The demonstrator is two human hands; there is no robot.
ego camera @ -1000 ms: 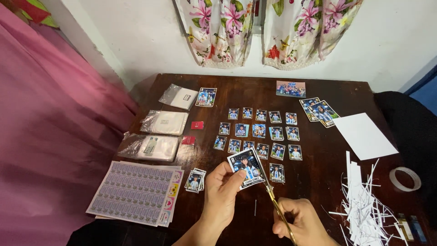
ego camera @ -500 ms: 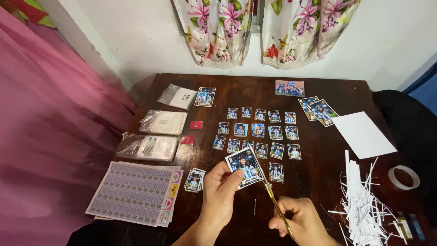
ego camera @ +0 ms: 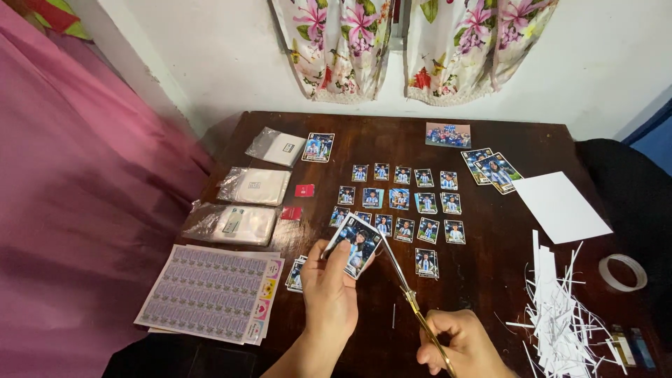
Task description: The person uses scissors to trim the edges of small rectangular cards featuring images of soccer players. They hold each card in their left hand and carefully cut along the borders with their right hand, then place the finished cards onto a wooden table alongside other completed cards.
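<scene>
Gold-handled scissors [ego camera: 413, 301] gripped in right hand [ego camera: 462, 343], blades at photo card [ego camera: 355, 245] pinched by left hand [ego camera: 329, 294]. Step: edge trimming. Next cut req'd steady alignment, judged.

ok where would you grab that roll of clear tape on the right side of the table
The tape roll lies flat on the table, hole up, apart from the paper strips. Probably best from above: pinch one wall of the ring, a finger inside the hole and the thumb outside, on the side away from the strips.
</scene>
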